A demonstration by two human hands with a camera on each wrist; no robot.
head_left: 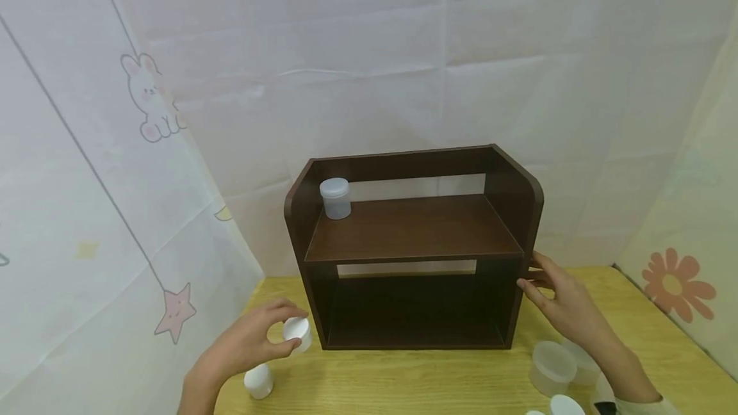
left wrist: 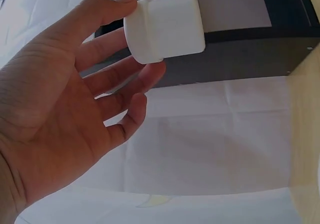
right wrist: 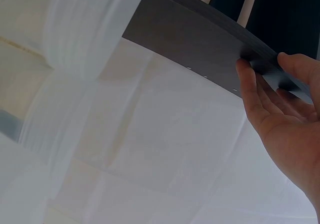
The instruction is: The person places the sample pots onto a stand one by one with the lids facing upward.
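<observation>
My left hand (head_left: pixel 254 338) pinches a small white lidded jar (head_left: pixel 297 334) between thumb and fingers, off the left front corner of a dark brown two-tier shelf (head_left: pixel 415 229). In the left wrist view the jar (left wrist: pixel 170 27) lies sideways across the picture, its lid end at the fingertips. At the shelf's right side panel (head_left: pixel 516 300), my right hand (head_left: pixel 567 306) grips the edge, thumb toward the front and fingers against the outer face. A translucent lidded jar (head_left: pixel 336 198) stands on the upper tier at the left.
Another small white jar (head_left: pixel 259 381) stands on the yellow wood-grain table (head_left: pixel 369 383) below my left hand. Under my right forearm are translucent tubs (head_left: pixel 552 367) and white lids (head_left: pixel 565 405). Pale printed cloth (head_left: pixel 392 69) hangs behind and at both sides.
</observation>
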